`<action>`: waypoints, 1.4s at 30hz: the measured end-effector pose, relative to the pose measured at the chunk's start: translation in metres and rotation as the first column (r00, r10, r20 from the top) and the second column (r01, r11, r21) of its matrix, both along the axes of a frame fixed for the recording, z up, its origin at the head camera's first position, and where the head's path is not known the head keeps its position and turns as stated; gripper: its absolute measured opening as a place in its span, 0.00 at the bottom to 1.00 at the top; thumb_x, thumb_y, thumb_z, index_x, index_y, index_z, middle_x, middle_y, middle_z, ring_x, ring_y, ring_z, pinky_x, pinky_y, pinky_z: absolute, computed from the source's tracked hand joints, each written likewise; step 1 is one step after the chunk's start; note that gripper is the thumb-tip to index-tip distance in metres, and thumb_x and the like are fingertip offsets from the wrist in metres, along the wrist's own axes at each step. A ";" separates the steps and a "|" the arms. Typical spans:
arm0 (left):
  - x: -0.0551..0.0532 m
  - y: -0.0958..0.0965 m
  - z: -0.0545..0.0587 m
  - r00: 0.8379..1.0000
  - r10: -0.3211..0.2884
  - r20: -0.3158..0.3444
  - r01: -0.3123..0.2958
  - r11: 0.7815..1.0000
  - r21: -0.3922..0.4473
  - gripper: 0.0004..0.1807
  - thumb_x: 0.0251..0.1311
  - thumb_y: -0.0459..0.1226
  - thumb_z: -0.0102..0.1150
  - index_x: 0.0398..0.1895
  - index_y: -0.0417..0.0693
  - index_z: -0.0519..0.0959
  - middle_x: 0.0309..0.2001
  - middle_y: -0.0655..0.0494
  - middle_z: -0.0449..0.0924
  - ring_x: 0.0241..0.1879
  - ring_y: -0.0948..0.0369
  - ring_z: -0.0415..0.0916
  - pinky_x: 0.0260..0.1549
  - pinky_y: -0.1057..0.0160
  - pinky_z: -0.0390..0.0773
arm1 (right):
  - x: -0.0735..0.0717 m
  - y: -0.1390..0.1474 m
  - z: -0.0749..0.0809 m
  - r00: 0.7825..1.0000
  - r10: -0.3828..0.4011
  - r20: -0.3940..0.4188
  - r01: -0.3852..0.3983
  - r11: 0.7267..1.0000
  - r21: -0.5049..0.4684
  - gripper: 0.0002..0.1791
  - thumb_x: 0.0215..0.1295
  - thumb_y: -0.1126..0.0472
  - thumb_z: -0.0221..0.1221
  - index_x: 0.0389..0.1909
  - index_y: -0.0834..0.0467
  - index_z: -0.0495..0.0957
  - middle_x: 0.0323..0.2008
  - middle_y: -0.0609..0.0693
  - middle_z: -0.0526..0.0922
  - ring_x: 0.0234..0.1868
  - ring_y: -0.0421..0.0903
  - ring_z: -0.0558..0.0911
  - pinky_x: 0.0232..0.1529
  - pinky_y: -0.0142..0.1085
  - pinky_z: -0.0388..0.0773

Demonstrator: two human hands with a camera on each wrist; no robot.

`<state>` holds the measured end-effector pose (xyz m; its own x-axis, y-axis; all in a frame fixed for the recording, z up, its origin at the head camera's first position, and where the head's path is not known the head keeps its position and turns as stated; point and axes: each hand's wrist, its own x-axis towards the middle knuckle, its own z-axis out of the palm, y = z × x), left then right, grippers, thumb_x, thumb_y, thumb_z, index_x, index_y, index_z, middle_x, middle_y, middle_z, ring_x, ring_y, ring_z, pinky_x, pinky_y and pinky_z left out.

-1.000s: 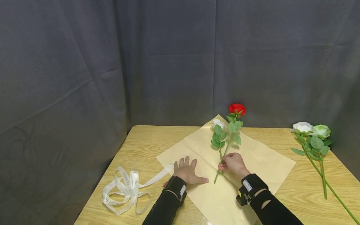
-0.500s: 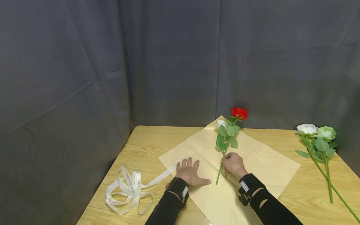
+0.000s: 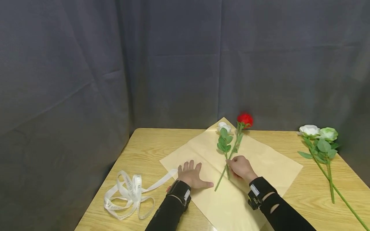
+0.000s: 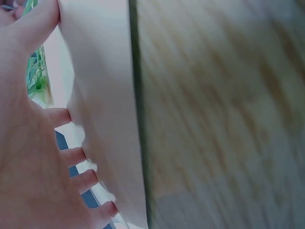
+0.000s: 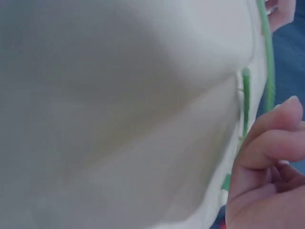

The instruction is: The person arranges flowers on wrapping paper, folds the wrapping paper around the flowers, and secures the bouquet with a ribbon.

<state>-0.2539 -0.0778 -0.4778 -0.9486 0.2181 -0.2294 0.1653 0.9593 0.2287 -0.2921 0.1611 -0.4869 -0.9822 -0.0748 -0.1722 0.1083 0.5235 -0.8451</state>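
My left hand (image 3: 192, 176) lies spread on the left part of a tan sheet of wrapping paper (image 3: 268, 166); the left wrist view shows its fingertips pressed on the paper. My right hand (image 3: 241, 166) pinches the stem of a red rose (image 3: 245, 120) over the middle of the sheet. That stem slants down to the left and crosses the stem of a white rose (image 3: 224, 127) lying on the paper. In the right wrist view the held green stem (image 5: 268, 57) runs up from the curled fingers, and a shorter stem end (image 5: 246, 95) shows beside it.
A loosely heaped white printed ribbon (image 3: 131, 194) lies at the left of the wooden table (image 3: 156, 141), one end reaching the paper near my left hand. At the right lie another white rose (image 3: 310, 130) and a pale green rose (image 3: 329, 134). A dark curtain (image 3: 179, 70) stands behind.
The red rose has turned in my right hand, its leaves now seen edge-on. Its bloom sits a little lower, and its stem end has swung to the left. My left hand stays put.
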 end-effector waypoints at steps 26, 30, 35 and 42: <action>0.003 0.002 0.003 1.000 -0.005 -0.001 0.005 1.000 0.006 0.57 0.51 0.75 0.58 0.79 0.54 0.59 0.78 0.44 0.52 0.77 0.45 0.48 0.72 0.37 0.49 | 0.013 0.005 0.005 0.997 0.000 -0.074 0.027 0.931 0.365 0.18 0.58 0.65 0.55 0.09 0.54 0.68 0.06 0.45 0.70 0.07 0.40 0.69 0.11 0.30 0.62; 0.002 0.000 0.003 1.000 -0.005 0.007 0.005 1.000 0.012 0.57 0.51 0.74 0.58 0.79 0.54 0.59 0.79 0.43 0.51 0.77 0.44 0.47 0.72 0.37 0.49 | 0.015 0.005 0.008 0.999 -0.043 -0.034 0.053 0.913 0.405 0.16 0.57 0.65 0.52 0.10 0.54 0.67 0.08 0.47 0.71 0.09 0.41 0.69 0.12 0.31 0.63; 0.001 -0.001 0.001 1.000 -0.007 0.012 0.007 1.000 0.015 0.58 0.51 0.75 0.58 0.79 0.54 0.59 0.79 0.43 0.51 0.77 0.44 0.47 0.72 0.36 0.49 | 0.016 0.006 0.006 0.997 -0.078 0.018 0.061 0.880 0.471 0.18 0.61 0.58 0.52 0.12 0.53 0.65 0.14 0.50 0.70 0.15 0.46 0.70 0.16 0.36 0.64; 0.001 0.000 0.001 1.000 -0.001 -0.006 0.002 1.000 0.024 0.57 0.51 0.74 0.60 0.79 0.54 0.60 0.78 0.43 0.52 0.77 0.45 0.47 0.72 0.36 0.49 | 0.011 0.007 0.005 0.997 -0.077 -0.016 0.077 0.905 0.419 0.21 0.64 0.59 0.49 0.10 0.54 0.66 0.10 0.49 0.71 0.10 0.43 0.69 0.13 0.33 0.63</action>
